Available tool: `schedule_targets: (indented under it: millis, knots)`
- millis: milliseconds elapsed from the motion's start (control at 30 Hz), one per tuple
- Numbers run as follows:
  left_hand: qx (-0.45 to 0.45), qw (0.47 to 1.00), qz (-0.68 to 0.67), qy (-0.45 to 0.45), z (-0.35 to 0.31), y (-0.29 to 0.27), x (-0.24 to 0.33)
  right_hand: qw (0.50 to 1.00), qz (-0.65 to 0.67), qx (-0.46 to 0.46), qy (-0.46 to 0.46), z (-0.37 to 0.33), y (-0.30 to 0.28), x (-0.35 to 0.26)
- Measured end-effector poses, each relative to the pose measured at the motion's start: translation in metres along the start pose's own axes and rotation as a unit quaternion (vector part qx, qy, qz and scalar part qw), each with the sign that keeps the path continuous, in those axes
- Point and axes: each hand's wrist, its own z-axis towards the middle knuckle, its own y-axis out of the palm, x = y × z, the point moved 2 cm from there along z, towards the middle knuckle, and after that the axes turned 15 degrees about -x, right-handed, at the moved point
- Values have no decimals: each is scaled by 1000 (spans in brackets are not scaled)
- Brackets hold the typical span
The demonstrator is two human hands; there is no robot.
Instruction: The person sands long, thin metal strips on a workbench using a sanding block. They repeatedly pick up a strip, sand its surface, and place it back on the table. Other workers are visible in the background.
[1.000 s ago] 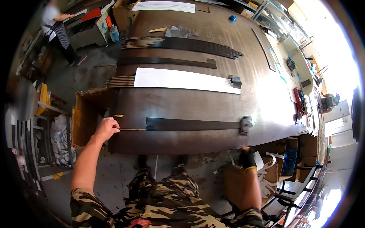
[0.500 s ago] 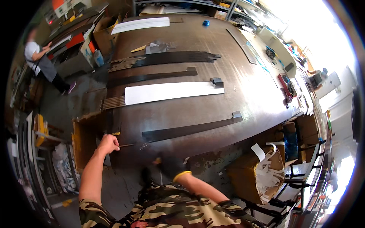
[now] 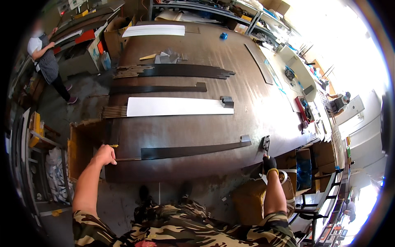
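At the left front edge of the table my bare left hand (image 3: 105, 155) is closed on a thin rod (image 3: 129, 159). The rod runs right to a long dark strip (image 3: 191, 151) with a small grey piece (image 3: 245, 139) at its far right end. My right hand (image 3: 269, 164), in a dark fingerless glove with a yellow cuff, is at the right front edge. Its fingers are closed on a small black-and-silver hand tool (image 3: 266, 144) whose exact kind I cannot make out. The tool is apart from the strip.
Farther back on the brown table (image 3: 185, 125) are a white panel (image 3: 177, 107) over several rods, stacked dark strips (image 3: 181, 71) and white strips (image 3: 154, 31). Cardboard boxes stand at the left (image 3: 84, 142) and right (image 3: 249, 197). A co-worker (image 3: 47, 61) stands at far left.
My right hand has swung from near my body out to the right front edge, where the hand tool now shows. The left hand still holds the rod, which now lines up with the dark strip.
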Motion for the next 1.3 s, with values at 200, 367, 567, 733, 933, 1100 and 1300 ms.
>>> schedule_targets:
  millis: [200,367,567,733,933,1100,1300]
  knots:
    - [3,999,-7,35,-8,5,-10,981,150,-102,-76,-128,108,-128]
    - [-6,999,0,33,-5,1,1,902,44,-239,-358,-262,207,-296]
    - [18,998,-3,57,-12,3,-6,898,-34,-287,-331,-295,195,-346]
    - [19,997,-38,57,-8,10,-18,941,196,-146,-233,-149,138,-147]
    - [142,968,16,207,-21,15,-15,999,22,29,-8,-41,19,-48]
    - [290,897,131,307,-31,41,-19,983,-12,23,-180,-124,160,-104]
    - [315,872,230,294,-27,45,-14,880,67,-175,-437,-295,228,-327]
